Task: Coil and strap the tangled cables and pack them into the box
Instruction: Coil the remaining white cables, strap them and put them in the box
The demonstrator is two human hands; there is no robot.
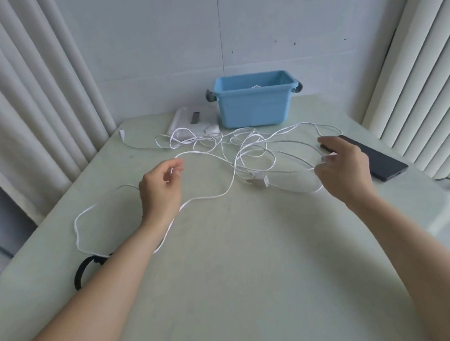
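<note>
Left hand (pixel 163 188) at 9 o'clock and right hand (pixel 346 169) at 3 each pinch a strand, probably to spread the cables (pixel 261 181) tangled mid-desk (pixel 240 262). Box (pixel 253 106) at 12, open for packing. Strap (pixel 83 269) at 7, within reach.

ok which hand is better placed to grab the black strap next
Probably left. The black strap lies right beside the left forearm, behind the left hand; the right hand is across the table among the white cables.
</note>
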